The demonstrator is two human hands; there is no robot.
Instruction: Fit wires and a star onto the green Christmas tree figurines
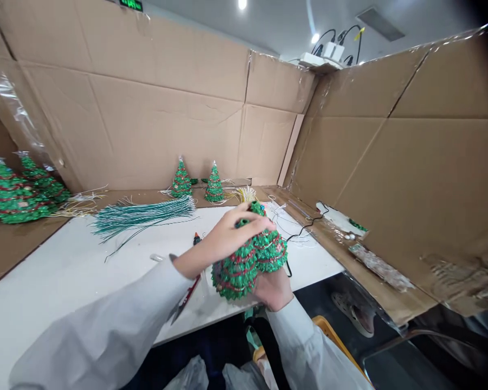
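Two small green tinsel Christmas trees are side by side over the front part of the white table: a nearer one [235, 276] and a farther one [273, 252]. Red garland winds round both. My left hand [231, 230] reaches across their upper parts, its fingers bent round the tops. From below, my right hand [273, 288] grips the trees near their bases, with its fingers mostly hidden behind the tinsel. Red-handled scissors [187, 297] lie on the table under my left forearm. Beyond that wrist is a small dark tool with an orange tip [197, 238].
A bundle of green wires [144, 215] lies across the white table [57, 271]. Small trees stand at the back [181, 180] and more at the far left [20, 195]. Cardboard walls [166, 114] enclose the table. A black cable [309, 225] runs along the right side.
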